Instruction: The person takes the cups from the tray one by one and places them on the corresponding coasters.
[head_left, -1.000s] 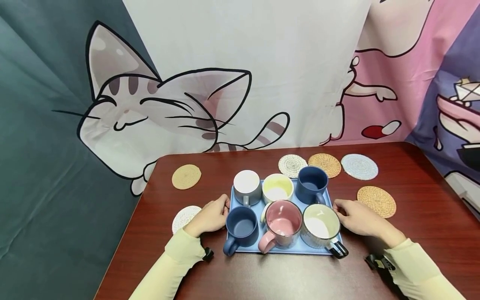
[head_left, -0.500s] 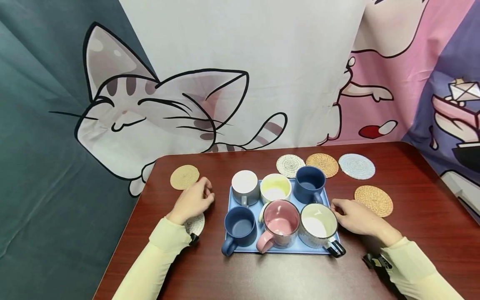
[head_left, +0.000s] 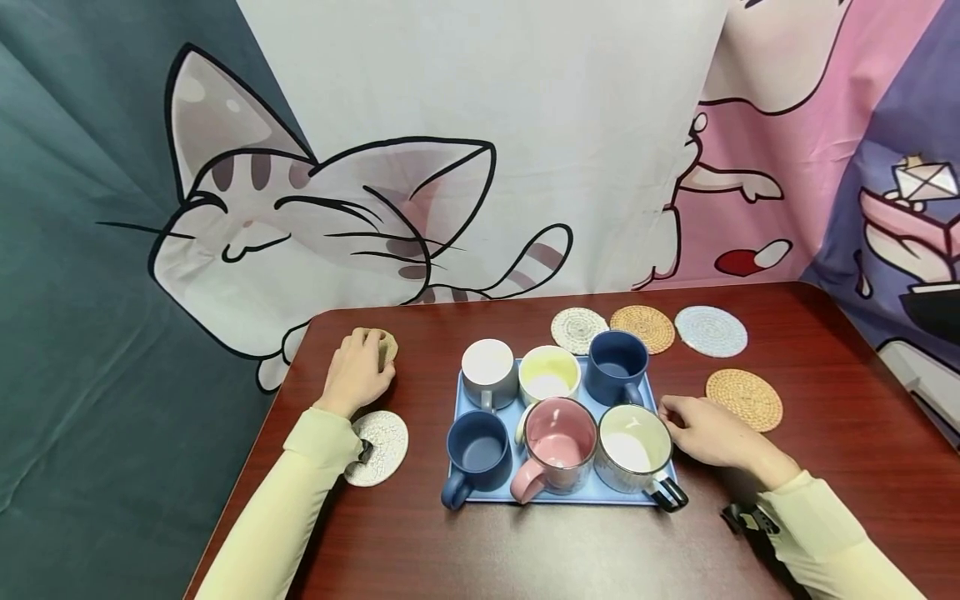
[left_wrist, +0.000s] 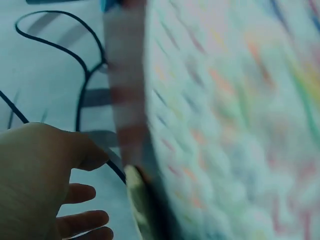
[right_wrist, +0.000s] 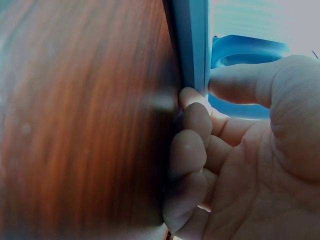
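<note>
My left hand (head_left: 355, 373) reaches over the tan woven coaster (head_left: 388, 350) at the back left, covering part of it. In the left wrist view its thumb and fingers (left_wrist: 82, 220) are spread and short of the coaster's edge. Beside that wrist lies a white speckled coaster (head_left: 386, 450). My right hand (head_left: 712, 433) pinches the right edge of the light blue tray (head_left: 512, 417), thumb above and curled fingers at the side. On the tray stand a grey mug (head_left: 489, 379), yellow-lined cup (head_left: 550, 375), two navy mugs (head_left: 477, 454), pink mug (head_left: 559, 446) and black-rimmed cream mug (head_left: 634, 450).
Along the back lie a cream coaster (head_left: 579, 330), an orange-tan coaster (head_left: 642, 329) and a pale blue coaster (head_left: 711, 332). Another straw-coloured coaster (head_left: 745, 400) lies behind the right hand. A printed curtain (head_left: 480, 208) hangs behind the brown table (head_left: 420, 550).
My left hand has left the tray's left edge and moved left and back onto the tan coaster, uncovering the white coaster. The right hand stays at the tray's right edge.
</note>
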